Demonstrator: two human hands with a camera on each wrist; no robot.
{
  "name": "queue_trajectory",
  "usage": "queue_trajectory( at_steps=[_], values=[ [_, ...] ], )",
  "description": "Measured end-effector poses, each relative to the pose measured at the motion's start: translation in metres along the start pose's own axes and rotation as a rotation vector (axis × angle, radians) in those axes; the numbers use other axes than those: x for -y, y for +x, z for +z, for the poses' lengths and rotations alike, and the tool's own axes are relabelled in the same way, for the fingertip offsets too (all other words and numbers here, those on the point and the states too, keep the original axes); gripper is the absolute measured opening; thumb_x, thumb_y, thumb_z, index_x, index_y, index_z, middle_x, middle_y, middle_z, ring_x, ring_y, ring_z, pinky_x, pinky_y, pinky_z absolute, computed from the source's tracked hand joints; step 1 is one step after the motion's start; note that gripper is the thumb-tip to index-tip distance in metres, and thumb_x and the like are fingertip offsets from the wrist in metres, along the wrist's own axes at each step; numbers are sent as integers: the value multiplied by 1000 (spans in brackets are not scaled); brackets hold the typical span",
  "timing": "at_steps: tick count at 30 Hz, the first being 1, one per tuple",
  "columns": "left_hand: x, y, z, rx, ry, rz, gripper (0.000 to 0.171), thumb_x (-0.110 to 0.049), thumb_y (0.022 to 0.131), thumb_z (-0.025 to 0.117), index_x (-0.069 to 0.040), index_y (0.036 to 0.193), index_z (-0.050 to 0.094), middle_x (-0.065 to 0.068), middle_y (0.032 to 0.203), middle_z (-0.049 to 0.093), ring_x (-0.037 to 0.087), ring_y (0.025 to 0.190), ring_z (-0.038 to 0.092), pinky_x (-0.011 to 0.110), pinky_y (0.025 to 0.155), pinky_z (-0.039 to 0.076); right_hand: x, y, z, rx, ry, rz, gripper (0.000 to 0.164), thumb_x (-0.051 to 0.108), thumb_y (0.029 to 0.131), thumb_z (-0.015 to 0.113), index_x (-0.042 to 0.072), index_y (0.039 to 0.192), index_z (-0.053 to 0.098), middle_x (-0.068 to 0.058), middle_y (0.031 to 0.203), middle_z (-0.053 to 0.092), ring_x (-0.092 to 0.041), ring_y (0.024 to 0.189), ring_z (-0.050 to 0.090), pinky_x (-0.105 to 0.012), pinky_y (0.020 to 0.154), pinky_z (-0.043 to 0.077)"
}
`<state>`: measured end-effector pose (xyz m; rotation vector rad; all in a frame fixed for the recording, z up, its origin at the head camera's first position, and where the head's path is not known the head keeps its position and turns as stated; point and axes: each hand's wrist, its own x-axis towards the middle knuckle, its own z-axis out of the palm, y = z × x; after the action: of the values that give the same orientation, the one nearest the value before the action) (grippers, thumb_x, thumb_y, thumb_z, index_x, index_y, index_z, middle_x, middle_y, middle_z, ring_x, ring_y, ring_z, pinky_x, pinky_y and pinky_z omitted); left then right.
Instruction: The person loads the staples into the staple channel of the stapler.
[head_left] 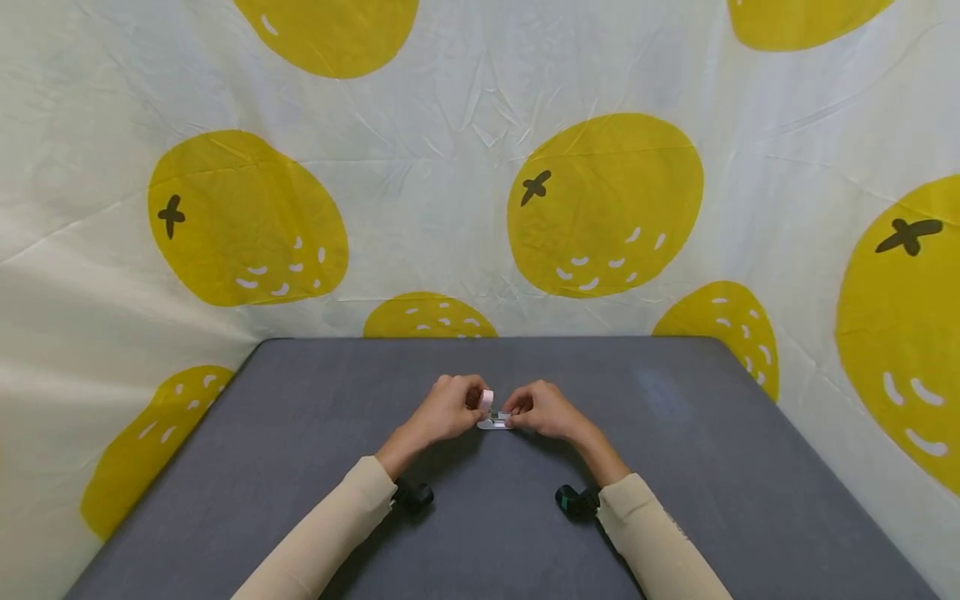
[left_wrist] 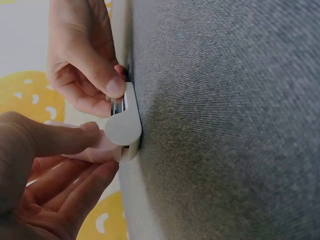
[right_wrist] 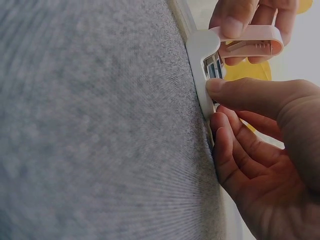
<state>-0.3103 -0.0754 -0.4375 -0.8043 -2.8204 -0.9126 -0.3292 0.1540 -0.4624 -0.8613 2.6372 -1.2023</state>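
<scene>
A small stapler (head_left: 494, 423) with a white base (left_wrist: 124, 126) and a pink top lies on the dark grey tabletop. Its pink top (right_wrist: 257, 34) is swung upright, away from the base, and shows its hollow underside in the right wrist view. Between thumb and fingers, my left hand (head_left: 448, 408) pinches this raised top. On the other side, my right hand (head_left: 546, 410) holds the end of the white base, with the thumb (right_wrist: 225, 86) over the metal staple channel (right_wrist: 214, 67). The fingers beneath hide part of the base's end.
Grey fabric covers the table (head_left: 300, 417). A white curtain (head_left: 435, 208) with yellow fruit prints hangs behind and beside it. Black wrist cameras (head_left: 415, 495) are strapped at both cream sleeves.
</scene>
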Motion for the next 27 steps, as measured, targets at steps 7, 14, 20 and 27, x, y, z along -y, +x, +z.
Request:
queue_trajectory(
  at_steps=[7, 14, 20, 27],
  values=[
    [-4, -2, -1, 5, 0, -26, 20, -14, 91, 79, -10, 110, 74, 4, 100, 80, 13, 90, 75, 33, 79, 60, 0, 1, 2, -5, 10, 4, 13, 8, 87, 80, 2, 98, 80, -9, 86, 77, -7, 71, 64, -24, 60, 51],
    [-4, 0, 1, 8, 17, -12, 19, -14, 93, 78, -10, 110, 74, 5, 101, 79, 15, 92, 75, 34, 80, 60, 0, 1, 1, -3, 9, 11, 13, 9, 87, 80, 2, 98, 80, -8, 86, 77, -4, 69, 63, -24, 60, 51],
    [-5, 2, 2, 14, 75, 25, 19, -13, 92, 79, -9, 110, 75, 4, 100, 79, 17, 91, 74, 36, 81, 59, 0, 0, 1, -5, 14, 18, 12, 9, 87, 80, 3, 98, 80, -6, 86, 77, -6, 70, 63, -24, 60, 51],
    [-7, 4, -2, 53, 90, 42, 20, -9, 91, 78, -8, 110, 75, 4, 98, 79, 16, 87, 72, 33, 78, 58, 0, 0, 2, -9, 13, 16, 12, 9, 87, 81, 4, 98, 80, -7, 86, 77, -7, 71, 65, -25, 61, 52]
  ],
)
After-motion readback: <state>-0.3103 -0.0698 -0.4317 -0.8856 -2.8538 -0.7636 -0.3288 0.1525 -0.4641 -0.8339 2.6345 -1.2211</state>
